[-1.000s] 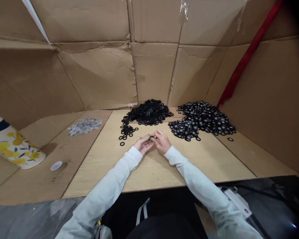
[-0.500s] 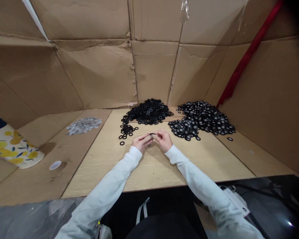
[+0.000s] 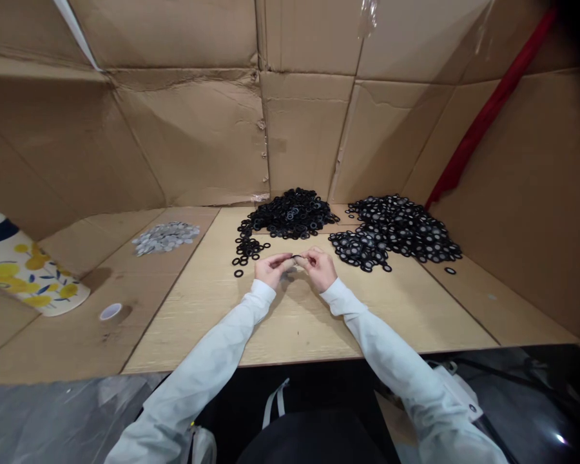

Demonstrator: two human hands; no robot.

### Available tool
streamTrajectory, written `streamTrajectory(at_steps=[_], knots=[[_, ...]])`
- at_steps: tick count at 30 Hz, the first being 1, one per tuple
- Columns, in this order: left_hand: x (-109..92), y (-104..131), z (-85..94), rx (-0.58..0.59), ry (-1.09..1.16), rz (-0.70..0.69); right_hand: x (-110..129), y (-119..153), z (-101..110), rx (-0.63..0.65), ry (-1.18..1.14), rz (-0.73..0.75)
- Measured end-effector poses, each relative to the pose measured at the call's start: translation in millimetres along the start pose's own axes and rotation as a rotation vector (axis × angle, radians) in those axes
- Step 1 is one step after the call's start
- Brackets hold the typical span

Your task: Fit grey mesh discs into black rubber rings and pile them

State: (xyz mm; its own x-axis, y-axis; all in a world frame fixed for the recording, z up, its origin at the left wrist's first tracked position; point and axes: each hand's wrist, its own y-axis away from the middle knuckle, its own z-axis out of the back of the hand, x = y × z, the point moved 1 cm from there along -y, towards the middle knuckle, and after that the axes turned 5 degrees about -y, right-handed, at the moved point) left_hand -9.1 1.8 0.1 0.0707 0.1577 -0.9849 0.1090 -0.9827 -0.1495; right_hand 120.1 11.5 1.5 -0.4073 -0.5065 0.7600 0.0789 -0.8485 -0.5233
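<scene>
Over the middle of the table, my left hand (image 3: 272, 269) and my right hand (image 3: 320, 269) meet fingertip to fingertip. Both pinch one small black ring (image 3: 297, 257), mostly covered by the fingers; whether a disc sits in it I cannot tell. Just beyond the hands lies a heap of black rings (image 3: 294, 216), with several loose ones trailing to the left. To the right spreads a pile of black rings with pale centres (image 3: 401, 229). Off to the left is a flat pile of pale grey discs (image 3: 167, 238).
A cream bottle with yellow flowers (image 3: 33, 270) stands at the left edge. Near it lies a small white roll or cap (image 3: 111, 312). Cardboard walls (image 3: 193, 135) close in the back and sides, with a red strip (image 3: 493, 103) at the right. The table's front edge is close to my body.
The view has shifted slightly. My left fingers have straightened and moved a little apart from the right ones, while the ring stays pinched between both hands.
</scene>
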Motion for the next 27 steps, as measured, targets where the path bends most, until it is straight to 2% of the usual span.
streamTrajectory(at_steps=[6, 9, 16, 19, 27], knots=[[-6.8, 1.4, 1.2, 0.009, -0.007, 0.043, 2.0, -0.2, 2.3, 0.049, 0.110, 0.070], [-9.6, -0.3, 2.2, 0.026, -0.057, 0.020, 2.3, -1.6, 5.0, 0.076, 0.147, 0.101], [0.9, -12.5, 7.2, 0.239, -0.284, -0.067, -6.3, -4.9, 12.0, 0.308, 0.204, 0.228], [5.0, -15.5, 9.1, 0.287, -0.316, -0.095, -8.5, -6.9, 13.6, 0.363, 0.224, 0.244], [2.8, -14.3, 9.5, 0.255, -0.333, -0.125, -7.3, -8.4, 15.3, 0.379, 0.161, 0.219]])
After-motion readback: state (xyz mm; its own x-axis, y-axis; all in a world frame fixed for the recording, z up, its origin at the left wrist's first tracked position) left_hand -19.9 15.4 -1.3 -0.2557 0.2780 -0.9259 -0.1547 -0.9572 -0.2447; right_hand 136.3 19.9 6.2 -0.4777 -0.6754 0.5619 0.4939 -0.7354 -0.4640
